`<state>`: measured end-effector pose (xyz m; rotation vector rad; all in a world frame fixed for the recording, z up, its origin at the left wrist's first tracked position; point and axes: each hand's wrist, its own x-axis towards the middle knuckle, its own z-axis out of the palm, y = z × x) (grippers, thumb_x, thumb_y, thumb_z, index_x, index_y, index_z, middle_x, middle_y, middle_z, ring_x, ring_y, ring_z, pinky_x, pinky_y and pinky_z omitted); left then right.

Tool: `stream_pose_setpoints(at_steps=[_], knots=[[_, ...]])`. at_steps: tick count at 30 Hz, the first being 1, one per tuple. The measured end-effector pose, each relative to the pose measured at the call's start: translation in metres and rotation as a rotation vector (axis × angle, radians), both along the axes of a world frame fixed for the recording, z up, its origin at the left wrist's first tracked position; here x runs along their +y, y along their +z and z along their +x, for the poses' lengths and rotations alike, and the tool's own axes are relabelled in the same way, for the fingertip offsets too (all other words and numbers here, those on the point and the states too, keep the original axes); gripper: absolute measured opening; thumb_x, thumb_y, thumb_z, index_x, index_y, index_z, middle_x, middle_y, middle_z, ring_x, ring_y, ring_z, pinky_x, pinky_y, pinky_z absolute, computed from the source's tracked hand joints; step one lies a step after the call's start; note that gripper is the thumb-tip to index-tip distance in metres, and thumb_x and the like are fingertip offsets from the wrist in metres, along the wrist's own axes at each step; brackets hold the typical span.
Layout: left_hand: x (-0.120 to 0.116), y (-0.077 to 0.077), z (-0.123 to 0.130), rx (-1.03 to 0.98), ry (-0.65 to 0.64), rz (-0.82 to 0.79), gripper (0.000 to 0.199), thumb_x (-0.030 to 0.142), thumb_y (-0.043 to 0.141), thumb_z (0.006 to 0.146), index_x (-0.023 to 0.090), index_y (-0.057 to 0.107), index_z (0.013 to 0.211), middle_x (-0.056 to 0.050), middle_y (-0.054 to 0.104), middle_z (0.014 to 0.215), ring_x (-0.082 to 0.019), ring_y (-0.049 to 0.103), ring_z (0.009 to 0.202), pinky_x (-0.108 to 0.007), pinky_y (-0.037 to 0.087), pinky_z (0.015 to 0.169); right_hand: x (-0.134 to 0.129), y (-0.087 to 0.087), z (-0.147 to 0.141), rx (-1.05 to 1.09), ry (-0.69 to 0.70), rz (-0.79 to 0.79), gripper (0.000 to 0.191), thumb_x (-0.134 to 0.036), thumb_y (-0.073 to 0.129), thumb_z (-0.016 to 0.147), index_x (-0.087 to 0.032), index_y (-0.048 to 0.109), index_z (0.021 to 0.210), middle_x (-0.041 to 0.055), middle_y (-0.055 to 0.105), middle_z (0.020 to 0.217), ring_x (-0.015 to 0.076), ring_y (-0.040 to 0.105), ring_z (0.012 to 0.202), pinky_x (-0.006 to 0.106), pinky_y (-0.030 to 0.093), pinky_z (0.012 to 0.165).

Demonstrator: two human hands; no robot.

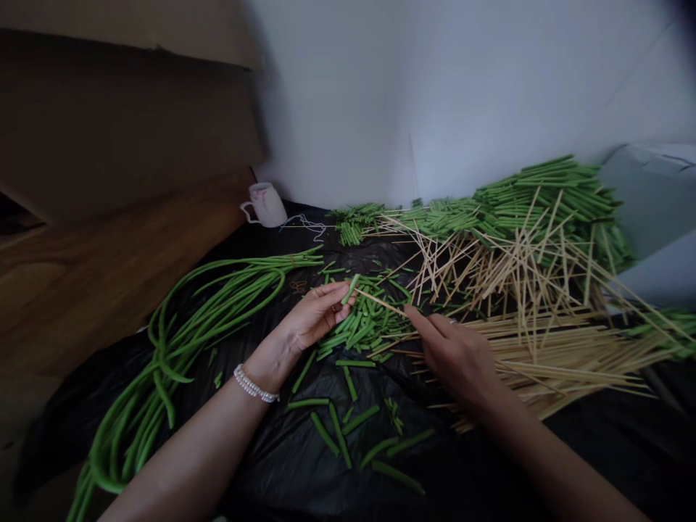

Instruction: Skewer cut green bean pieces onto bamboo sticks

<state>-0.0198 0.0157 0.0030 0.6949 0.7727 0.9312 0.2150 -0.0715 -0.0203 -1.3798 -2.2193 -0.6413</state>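
My left hand (320, 312), with a beaded bracelet at the wrist, pinches a short green bean piece (351, 288) over a pile of cut bean pieces (362, 328). From the right, my right hand (454, 351) grips a thin wooden skewer (380, 301), its far end at the bean piece. Whether the tip has entered the piece is too small to tell. Beneath and right of my right hand lies a bundle of loose skewers (565, 355). Several longer cut pieces (340, 433) are scattered nearer to me on black plastic.
Long uncut beans (179, 348) lie coiled at the left. A white mug (267, 205) stands at the back beside tangled string (309, 226). Skewered beans (565, 196) are heaped at the back right, near a pale container (652, 196). Black plastic sheeting (261, 464) covers the work surface.
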Motion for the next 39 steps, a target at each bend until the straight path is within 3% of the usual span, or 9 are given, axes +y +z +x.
stream_pose_setpoints(at_steps=[10,19,29,31,36,39], knots=[[-0.002,-0.004,0.003,0.081,0.041,0.086,0.020,0.018,0.078,0.068,0.010,0.073,0.085,-0.004,0.067,0.075,-0.007,0.061,0.066,-0.015,0.051,0.061,-0.003,-0.004,-0.007,0.075,-0.013,-0.172,0.040,-0.003,0.043,0.081,-0.016,0.059,0.116,0.0028,0.067,0.080,0.0134,0.057,0.060,0.027,0.033,0.052],[-0.005,-0.006,0.006,0.135,0.047,0.123,0.023,0.024,0.081,0.063,0.011,0.075,0.082,-0.004,0.067,0.075,-0.008,0.059,0.067,-0.017,0.048,0.063,-0.005,-0.001,-0.001,-0.005,0.039,-0.003,0.043,-0.002,0.041,0.083,-0.012,0.056,0.122,0.0034,0.063,0.076,0.0147,0.053,0.059,0.028,0.035,0.056],[-0.005,-0.005,0.006,0.153,0.069,0.127,0.023,0.023,0.084,0.060,0.012,0.075,0.079,-0.004,0.068,0.075,-0.009,0.060,0.068,-0.020,0.047,0.065,-0.008,-0.001,-0.013,0.229,0.023,-0.372,0.035,-0.008,0.040,0.087,-0.015,0.059,0.116,0.0057,0.068,0.085,0.0173,0.061,0.070,0.026,0.043,0.061],[-0.005,-0.004,0.006,0.156,0.064,0.119,0.023,0.022,0.084,0.059,0.012,0.075,0.079,-0.004,0.068,0.075,-0.009,0.060,0.068,-0.020,0.048,0.065,-0.007,-0.001,-0.012,0.222,0.031,-0.329,0.035,-0.007,0.040,0.087,-0.014,0.060,0.114,0.0053,0.067,0.083,0.0175,0.060,0.068,0.027,0.043,0.061],[-0.006,-0.003,0.006,0.147,0.055,0.104,0.023,0.022,0.084,0.059,0.012,0.075,0.078,-0.003,0.068,0.074,-0.008,0.060,0.066,-0.019,0.048,0.064,-0.009,-0.001,-0.008,0.131,0.057,-0.053,0.038,-0.005,0.038,0.086,-0.010,0.059,0.118,0.0055,0.065,0.076,0.0170,0.058,0.064,0.028,0.041,0.060],[-0.007,-0.003,0.006,0.136,0.053,0.105,0.023,0.022,0.084,0.059,0.013,0.075,0.078,-0.003,0.069,0.074,-0.008,0.061,0.067,-0.019,0.048,0.065,-0.010,0.001,-0.009,0.196,0.068,-0.100,0.037,-0.006,0.039,0.087,-0.010,0.059,0.117,0.0061,0.065,0.077,0.0172,0.059,0.066,0.027,0.040,0.060]])
